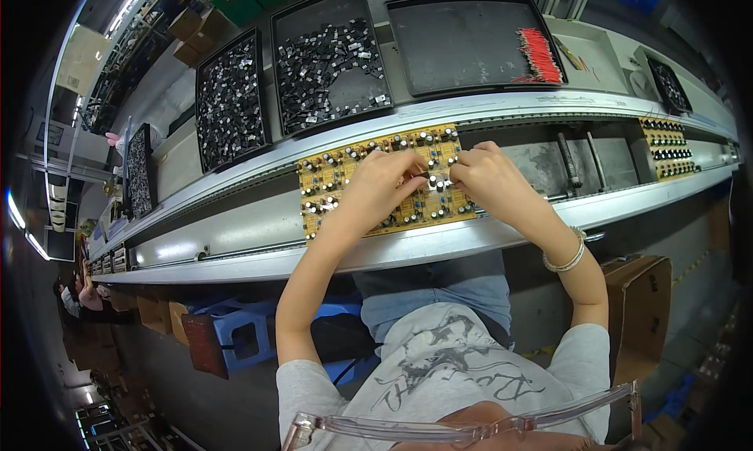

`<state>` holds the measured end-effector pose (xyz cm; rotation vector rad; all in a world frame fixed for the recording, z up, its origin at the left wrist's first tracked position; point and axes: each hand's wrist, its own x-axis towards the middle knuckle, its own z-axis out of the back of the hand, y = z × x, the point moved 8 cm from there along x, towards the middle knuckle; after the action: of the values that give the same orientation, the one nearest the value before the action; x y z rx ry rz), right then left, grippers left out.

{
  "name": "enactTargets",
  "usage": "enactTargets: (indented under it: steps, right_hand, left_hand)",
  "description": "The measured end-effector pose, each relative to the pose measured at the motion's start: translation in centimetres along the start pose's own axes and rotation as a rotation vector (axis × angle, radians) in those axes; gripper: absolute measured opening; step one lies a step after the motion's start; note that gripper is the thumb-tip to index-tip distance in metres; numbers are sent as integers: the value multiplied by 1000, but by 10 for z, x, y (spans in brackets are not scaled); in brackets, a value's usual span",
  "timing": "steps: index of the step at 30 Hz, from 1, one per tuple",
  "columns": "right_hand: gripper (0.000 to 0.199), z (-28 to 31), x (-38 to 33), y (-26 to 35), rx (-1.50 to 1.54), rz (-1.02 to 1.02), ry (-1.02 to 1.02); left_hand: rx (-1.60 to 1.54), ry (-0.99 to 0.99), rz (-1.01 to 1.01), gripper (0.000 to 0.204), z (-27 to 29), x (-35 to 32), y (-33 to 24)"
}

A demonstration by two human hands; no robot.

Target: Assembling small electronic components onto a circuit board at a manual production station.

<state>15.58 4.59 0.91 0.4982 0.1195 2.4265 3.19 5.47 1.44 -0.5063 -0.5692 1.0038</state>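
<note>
- Observing both hands at work over a yellow circuit board [431,204], which lies on the metal track [549,216], directly in front of the person.
- Left grip: the left hand [375,186] reaches over the middle of the board; thumb and finger appear pinched on a small dark part [425,175].
- Right grip: the right hand [490,176] is at the board's right side, fingers bent inward. Whether it grasps anything cannot be told; the fingertips are hidden.
- Location of stock: beyond the track, black parts [333,67] lie loose in the middle tray [277,59]; red wires [540,55] lie at the right end of the right tray [463,47].
- A second board [667,151] sits farther right along the track.
- Handling, board: judged light, thin and fairly stiff, but fragile on top, where upright parts crowd the surface and could bend or snap. Take hold by the bare outer edges, one hand left and one right, without pressing on the parts.
- Handling, dark part: judged very light, hard and easily dropped. Take hold by its sides between thumb and fingertip, with modest pressure.
</note>
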Motion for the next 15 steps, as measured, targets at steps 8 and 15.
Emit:
enactTargets:
  steps: [8, 15]
  right_hand:
    - [8, 1, -7, 3, -68, -14, -51]
    - [9, 12, -16, -5, 88, -46, -132]
  left_hand:
    - [178, -15, -195, 11, -4, -8, -11]
    - [190, -23, -224, 12, -10, -9, -15]
